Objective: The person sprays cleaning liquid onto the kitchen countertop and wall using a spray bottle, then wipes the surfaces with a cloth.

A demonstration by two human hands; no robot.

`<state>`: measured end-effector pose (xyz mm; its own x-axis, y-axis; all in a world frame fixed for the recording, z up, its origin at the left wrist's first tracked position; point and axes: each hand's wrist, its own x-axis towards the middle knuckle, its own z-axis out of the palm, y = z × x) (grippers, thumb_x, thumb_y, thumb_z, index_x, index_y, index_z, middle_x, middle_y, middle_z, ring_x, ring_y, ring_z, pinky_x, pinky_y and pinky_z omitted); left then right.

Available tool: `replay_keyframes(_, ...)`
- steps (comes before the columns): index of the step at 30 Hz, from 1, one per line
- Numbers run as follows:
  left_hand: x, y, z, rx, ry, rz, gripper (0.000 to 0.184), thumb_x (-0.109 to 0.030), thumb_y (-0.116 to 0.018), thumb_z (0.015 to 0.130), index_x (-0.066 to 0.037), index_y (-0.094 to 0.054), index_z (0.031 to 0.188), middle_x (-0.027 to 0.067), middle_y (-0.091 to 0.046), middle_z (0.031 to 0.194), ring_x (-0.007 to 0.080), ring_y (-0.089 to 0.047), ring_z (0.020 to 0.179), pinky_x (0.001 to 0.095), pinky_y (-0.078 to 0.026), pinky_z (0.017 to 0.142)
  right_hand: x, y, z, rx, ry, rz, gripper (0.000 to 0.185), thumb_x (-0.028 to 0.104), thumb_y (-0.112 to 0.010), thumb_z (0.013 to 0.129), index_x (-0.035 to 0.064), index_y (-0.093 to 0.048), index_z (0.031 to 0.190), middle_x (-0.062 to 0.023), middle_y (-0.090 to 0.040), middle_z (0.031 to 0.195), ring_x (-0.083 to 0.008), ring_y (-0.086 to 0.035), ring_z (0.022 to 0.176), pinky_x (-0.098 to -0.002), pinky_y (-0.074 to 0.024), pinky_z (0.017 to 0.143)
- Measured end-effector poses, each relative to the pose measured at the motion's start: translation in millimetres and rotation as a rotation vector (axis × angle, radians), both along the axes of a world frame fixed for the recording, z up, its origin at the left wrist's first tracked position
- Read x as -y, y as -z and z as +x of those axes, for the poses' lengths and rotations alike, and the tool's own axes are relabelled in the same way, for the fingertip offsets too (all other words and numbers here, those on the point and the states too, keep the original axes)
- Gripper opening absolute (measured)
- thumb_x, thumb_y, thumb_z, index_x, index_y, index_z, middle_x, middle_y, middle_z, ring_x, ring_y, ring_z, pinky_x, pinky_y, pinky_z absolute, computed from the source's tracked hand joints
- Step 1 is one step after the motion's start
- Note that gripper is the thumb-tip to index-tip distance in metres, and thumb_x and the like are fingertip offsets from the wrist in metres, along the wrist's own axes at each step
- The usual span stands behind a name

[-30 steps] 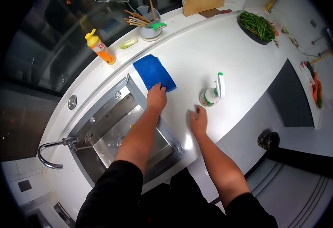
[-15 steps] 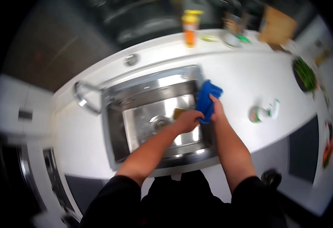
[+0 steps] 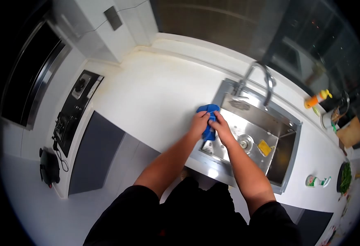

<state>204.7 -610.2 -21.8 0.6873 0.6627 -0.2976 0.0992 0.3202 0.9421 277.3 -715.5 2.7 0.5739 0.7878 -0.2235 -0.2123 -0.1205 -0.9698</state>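
Both hands grip a bunched blue cloth (image 3: 209, 108) over the left rim of the steel sink (image 3: 286, 165). My left hand (image 3: 199, 124) is closed on the cloth's left side. On its right side, my right hand (image 3: 222, 125) has its fingers closed around the fabric. Part of the cloth hangs below the hands, near the sink's front left corner. Inside the basin, a yellow sponge (image 3: 264, 148) lies to the right of the drain (image 3: 245, 142). Behind the hands, a curved chrome faucet (image 3: 266, 76) rises from the sink's back left.
White countertop (image 3: 159, 94) stretches left toward a black gas stove (image 3: 75, 106). A spray bottle (image 3: 317, 181) lies or stands right of the sink. Along the back ledge are an orange bottle (image 3: 317, 99) and a wooden cutting board (image 3: 350, 133). Greens fill a dark bowl (image 3: 344, 177) far right.
My view has swung left, bringing the stove into sight. The hands and the blue cloth have moved from the sink's right edge to its left edge, still gripping.
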Motion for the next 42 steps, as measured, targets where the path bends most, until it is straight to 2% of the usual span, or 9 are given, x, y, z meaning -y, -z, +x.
replay_keyframes(3,-47,-19,-60,0.035,0.009,0.037,0.025,-0.019,-0.055,0.093,0.002,-0.064,0.104,0.0041,-0.065,0.093,0.0106,-0.059,0.082,0.0254,-0.047,0.074,-54,5,-31,-0.433,0.064,0.061,0.044,0.042,-0.058,0.091,0.0042,-0.057,0.113,-0.0043,-0.060,0.097,-0.0127,-0.055,0.086,-0.0287,-0.0456,0.076)
replay_keyframes(5,-70,-26,-90,-0.027,0.101,0.036,0.025,-0.019,-0.056,0.092,0.001,-0.064,0.104,0.0035,-0.065,0.091,0.0103,-0.060,0.080,0.0253,-0.048,0.073,-84,-9,-57,-0.423,0.027,-0.023,0.033,0.041,-0.060,0.090,0.0091,-0.058,0.096,-0.0009,-0.059,0.084,-0.0111,-0.054,0.077,-0.0276,-0.0447,0.070)
replay_keyframes(11,-112,-19,-150,0.184,-0.189,-0.243,0.027,-0.021,-0.061,0.087,0.002,-0.066,0.099,0.0066,-0.065,0.091,0.0121,-0.059,0.083,0.0265,-0.046,0.074,-145,-7,-97,-0.306,-0.016,0.018,0.021,0.029,-0.061,0.092,0.0086,-0.055,0.087,0.0022,-0.054,0.074,-0.0068,-0.048,0.065,-0.0225,-0.0406,0.059)
replay_keyframes(14,-124,-20,-170,0.242,-0.287,-0.320,0.024,-0.019,-0.061,0.086,0.002,-0.066,0.099,0.0066,-0.065,0.090,0.0129,-0.060,0.083,0.0271,-0.047,0.075,-169,-6,-110,0.018,-0.057,0.060,0.021,0.025,-0.059,0.093,0.0076,-0.054,0.082,0.0047,-0.048,0.070,-0.0045,-0.041,0.063,-0.0212,-0.0358,0.057)
replay_keyframes(17,-134,-35,-188,0.318,-0.328,-0.371,0.024,-0.018,-0.056,0.089,0.003,-0.062,0.101,0.0090,-0.065,0.093,0.0157,-0.062,0.082,0.0274,-0.048,0.076,-190,-10,-119,0.136,-0.088,0.057,0.022,0.025,-0.059,0.093,0.0070,-0.054,0.083,0.0045,-0.048,0.069,-0.0047,-0.041,0.063,-0.0216,-0.0362,0.057)
replay_keyframes(19,-142,-54,-198,0.020,-0.461,-0.193,0.028,-0.017,-0.055,0.090,0.006,-0.060,0.106,0.0106,-0.065,0.095,0.0173,-0.062,0.084,0.0293,-0.048,0.078,-206,-9,-121,0.116,-0.123,0.065,0.021,0.025,-0.058,0.094,0.0065,-0.054,0.085,0.0029,-0.050,0.071,-0.0057,-0.043,0.065,-0.0223,-0.0382,0.059)
replay_keyframes(29,-237,6,-286,0.020,-0.849,0.068,0.031,-0.026,-0.053,0.093,0.001,-0.061,0.105,0.0087,-0.064,0.090,0.0171,-0.057,0.084,0.0322,-0.046,0.071,-274,-25,-126,-0.621,-0.169,0.151,0.016,0.022,-0.047,0.097,0.0093,-0.050,0.086,0.0018,-0.049,0.071,-0.0081,-0.049,0.063,-0.0249,-0.0434,0.058)
replay_keyframes(34,-267,-57,-317,0.046,-0.830,-0.030,0.035,-0.012,-0.058,0.089,0.001,-0.049,0.120,0.0100,-0.059,0.097,0.0204,-0.058,0.093,0.0329,-0.047,0.086,-329,-39,-181,-0.280,-0.331,0.118,0.012,0.010,-0.054,0.089,0.0060,-0.045,0.095,-0.0031,-0.051,0.080,-0.0103,-0.051,0.066,-0.0249,-0.0452,0.060)
replay_keyframes(42,-353,-24,-456,-0.333,-0.547,0.363,0.043,-0.001,-0.058,0.082,-0.006,-0.054,0.125,0.0127,-0.056,0.120,0.0209,-0.054,0.108,0.0323,-0.044,0.092,-443,-20,-305,-0.267,-0.328,0.024,0.017,0.000,-0.048,0.083,0.0052,-0.049,0.099,-0.0052,-0.055,0.087,-0.0140,-0.055,0.080,-0.0276,-0.0487,0.072)
